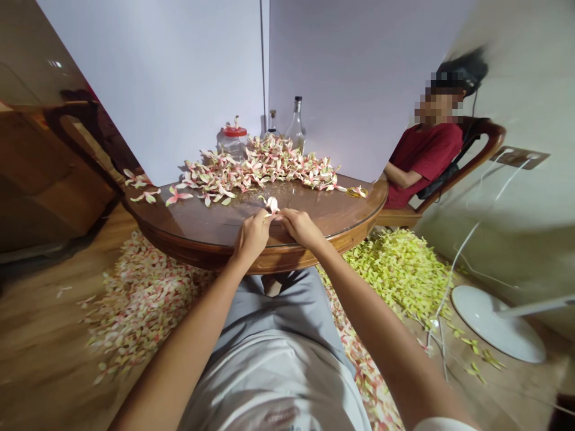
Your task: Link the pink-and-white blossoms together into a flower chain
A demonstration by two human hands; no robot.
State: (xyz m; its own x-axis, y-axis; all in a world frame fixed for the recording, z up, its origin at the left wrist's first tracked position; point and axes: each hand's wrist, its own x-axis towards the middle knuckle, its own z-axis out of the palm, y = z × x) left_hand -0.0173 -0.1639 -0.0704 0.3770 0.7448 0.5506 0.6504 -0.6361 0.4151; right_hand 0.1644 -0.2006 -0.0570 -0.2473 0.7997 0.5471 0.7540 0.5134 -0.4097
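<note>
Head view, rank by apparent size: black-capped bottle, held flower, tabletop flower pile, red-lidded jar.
1. Tabletop flower pile
2. Red-lidded jar and black-capped bottle: unsure which is larger; jar looks wider, bottle taller, and flowers partly cover both.
3. Held flower

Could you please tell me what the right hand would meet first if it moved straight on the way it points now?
Most likely the left hand: the right hand points across toward it, their fingertips close together beside the pale flower. Whether they already touch is unclear.
</note>
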